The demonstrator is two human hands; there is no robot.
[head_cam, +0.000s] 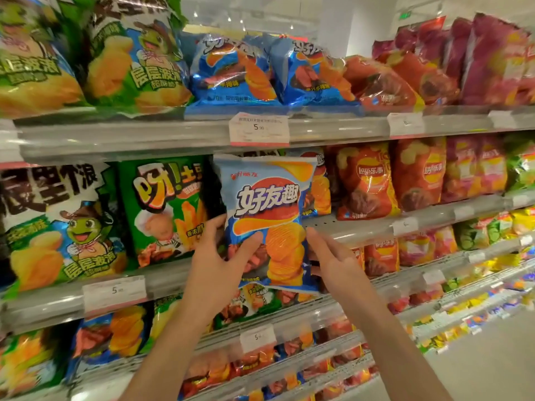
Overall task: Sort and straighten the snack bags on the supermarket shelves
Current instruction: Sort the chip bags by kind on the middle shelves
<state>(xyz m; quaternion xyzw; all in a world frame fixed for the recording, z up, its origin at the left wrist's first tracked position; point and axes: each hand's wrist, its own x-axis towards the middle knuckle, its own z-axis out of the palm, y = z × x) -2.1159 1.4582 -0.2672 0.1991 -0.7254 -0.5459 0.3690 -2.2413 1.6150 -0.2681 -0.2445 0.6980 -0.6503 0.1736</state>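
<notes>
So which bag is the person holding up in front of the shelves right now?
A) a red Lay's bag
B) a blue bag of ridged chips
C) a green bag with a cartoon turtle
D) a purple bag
B: the blue chip bag is gripped by the left hand with its thumb across the front, while the right hand touches its right edge; the green, red and purple bags sit on the shelves.
</notes>
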